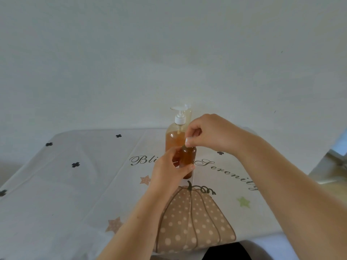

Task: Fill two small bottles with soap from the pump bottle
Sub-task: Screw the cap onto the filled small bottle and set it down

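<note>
A clear pump bottle (pixel 173 136) with a white pump head holds amber soap and stands at the far middle of the table. In front of it my left hand (pixel 169 168) grips a small amber bottle (pixel 187 159), held upright just above the cloth. My right hand (pixel 208 133) pinches a small white cap (pixel 188 141) right at the top of that bottle's neck. A second small clear bottle (pixel 188 111) with a white top stands behind the pump bottle, mostly hidden by it.
A white tablecloth (pixel 75 184) printed with a dotted pumpkin, stars and script covers the table. A plain wall rises right behind the bottles. The table's right edge drops away to a floor area at far right.
</note>
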Tool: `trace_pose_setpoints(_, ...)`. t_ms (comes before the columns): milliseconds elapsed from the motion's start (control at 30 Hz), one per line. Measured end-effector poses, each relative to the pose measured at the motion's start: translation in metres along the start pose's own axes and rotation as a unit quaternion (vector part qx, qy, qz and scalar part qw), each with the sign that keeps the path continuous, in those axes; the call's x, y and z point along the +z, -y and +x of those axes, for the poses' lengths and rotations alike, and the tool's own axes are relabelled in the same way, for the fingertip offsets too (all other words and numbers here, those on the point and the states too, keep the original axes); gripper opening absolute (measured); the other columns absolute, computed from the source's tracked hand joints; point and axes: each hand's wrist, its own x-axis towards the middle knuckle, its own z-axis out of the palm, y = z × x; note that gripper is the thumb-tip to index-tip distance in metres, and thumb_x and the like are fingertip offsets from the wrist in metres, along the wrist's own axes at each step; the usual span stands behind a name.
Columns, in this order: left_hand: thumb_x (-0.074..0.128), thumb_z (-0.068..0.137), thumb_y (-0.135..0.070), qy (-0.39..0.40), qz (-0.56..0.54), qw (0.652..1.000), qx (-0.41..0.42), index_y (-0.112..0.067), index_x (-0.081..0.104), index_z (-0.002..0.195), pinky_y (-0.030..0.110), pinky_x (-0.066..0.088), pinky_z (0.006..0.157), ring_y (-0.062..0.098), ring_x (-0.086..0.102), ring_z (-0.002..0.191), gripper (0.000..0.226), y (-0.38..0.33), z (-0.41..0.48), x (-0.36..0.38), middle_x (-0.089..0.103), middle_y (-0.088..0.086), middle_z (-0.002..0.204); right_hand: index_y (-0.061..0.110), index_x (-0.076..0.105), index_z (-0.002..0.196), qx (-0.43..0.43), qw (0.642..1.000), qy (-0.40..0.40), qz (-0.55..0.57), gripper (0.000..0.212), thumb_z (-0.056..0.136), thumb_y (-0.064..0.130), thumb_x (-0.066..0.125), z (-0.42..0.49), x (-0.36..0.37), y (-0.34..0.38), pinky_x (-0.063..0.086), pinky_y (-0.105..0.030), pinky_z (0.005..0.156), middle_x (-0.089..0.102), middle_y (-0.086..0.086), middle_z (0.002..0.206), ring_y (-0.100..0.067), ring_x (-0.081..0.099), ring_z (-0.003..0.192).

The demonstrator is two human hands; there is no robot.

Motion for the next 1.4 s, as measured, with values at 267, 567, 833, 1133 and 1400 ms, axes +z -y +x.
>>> trace_pose_setpoints(267,0.079,0.076,-0.033,-0.002,-0.002,1.0,0.007,-0.04,0.057,0.111,0.016,0.047,0.083,-0.006,0.061,0.094,0.042,0.002,0.0,0.001,0.065,-0.025,0.097,0.017,0.06,0.076,0.044,0.998,0.024,-0.04,0.044,0.099,0.054,0.052,0.001,0.003,0.009,0.032,-0.025,0.056,0.055,0.002,0.074,-0.01,0.046,0.059)
trace_pose_setpoints(567,0.079,0.077,-0.034,-0.004,0.004,1.0,0.013,-0.044,0.053,0.107,0.013,0.045,0.081,-0.007,0.061,0.094,0.041,0.001,-0.001,0.001,0.065,-0.025,0.096,0.017,0.054,0.068,0.044,0.996,0.008,-0.078,0.043,0.095,0.049,0.061,0.009,0.008,0.008,0.03,-0.025,0.053,0.048,0.004,0.065,-0.009,0.041,0.054)
trace_pose_setpoints(833,0.078,0.077,-0.034,-0.007,0.004,1.0,0.01,-0.038,0.057,0.116,0.016,0.047,0.084,-0.006,0.061,0.094,0.045,0.003,0.0,0.002,0.065,-0.023,0.099,0.011,0.073,0.1,0.018,0.998,0.026,-0.052,0.025,0.091,0.034,0.07,0.003,0.007,0.003,0.04,-0.019,0.054,0.069,-0.001,0.093,-0.008,0.057,0.063)
trace_pose_setpoints(1133,0.079,0.077,-0.034,-0.007,0.01,1.0,0.005,-0.041,0.055,0.109,0.009,0.042,0.073,-0.011,0.058,0.09,0.041,0.001,-0.001,0.001,0.062,-0.027,0.091,0.016,0.065,0.095,0.017,1.0,0.0,-0.008,0.018,0.092,0.034,0.068,-0.001,0.016,-0.002,0.042,-0.026,0.065,0.062,0.007,0.086,-0.014,0.058,0.079)
trace_pose_setpoints(1400,0.08,0.075,-0.034,-0.019,0.024,0.999,-0.012,-0.031,0.058,0.119,0.007,0.04,0.07,-0.007,0.058,0.085,0.05,-0.006,0.001,0.0,0.062,-0.022,0.092,0.016,0.055,0.097,0.014,0.997,-0.062,-0.042,0.025,0.099,0.041,0.057,-0.005,0.034,0.0,0.035,-0.022,0.058,0.057,0.006,0.081,-0.007,0.05,0.07)
